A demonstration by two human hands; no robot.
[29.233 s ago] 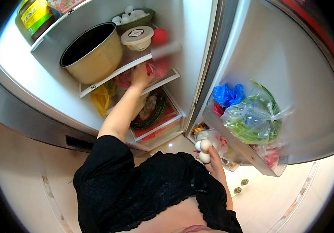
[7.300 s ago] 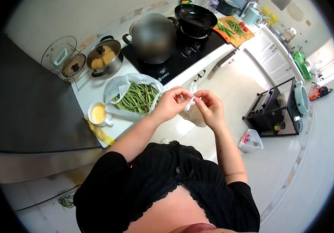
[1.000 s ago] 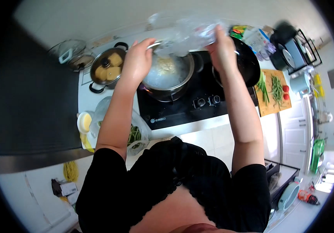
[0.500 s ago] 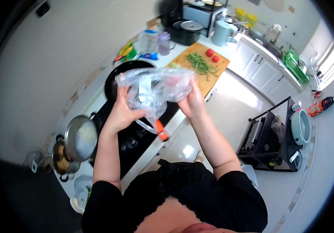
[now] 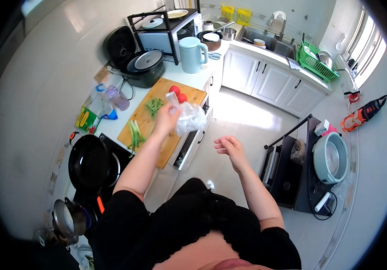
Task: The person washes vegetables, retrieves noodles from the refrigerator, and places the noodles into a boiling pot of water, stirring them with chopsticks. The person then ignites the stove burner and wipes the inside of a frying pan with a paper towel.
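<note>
My left hand [image 5: 166, 119] is closed on the gathered top of a clear plastic bag [image 5: 190, 119], which hangs at the right edge of the wooden cutting board [image 5: 164, 150]. Whether the bag holds anything I cannot tell. Out over the floor, my right hand [image 5: 231, 152] is empty, its fingers loosely bent and a little apart. Two red tomatoes [image 5: 174, 90] lie on the board just beyond the bag. Cut green beans [image 5: 154, 107] form a pile left of my left hand, and pale green stalks [image 5: 135, 136] lie nearer the stove.
A black wok [image 5: 89, 163] with an orange-tipped handle sits on the stove at left. Behind the board stand a dark cooker [image 5: 146, 74] and a light blue kettle [image 5: 192, 55]. A drawer [image 5: 189, 146] stands partly open below the board. A black cart [image 5: 288, 180] is at right.
My view has swung right. Both hands held the bag above the stove; now only my left hand has it, by the cutting board, and my right hand has let go and moved away.
</note>
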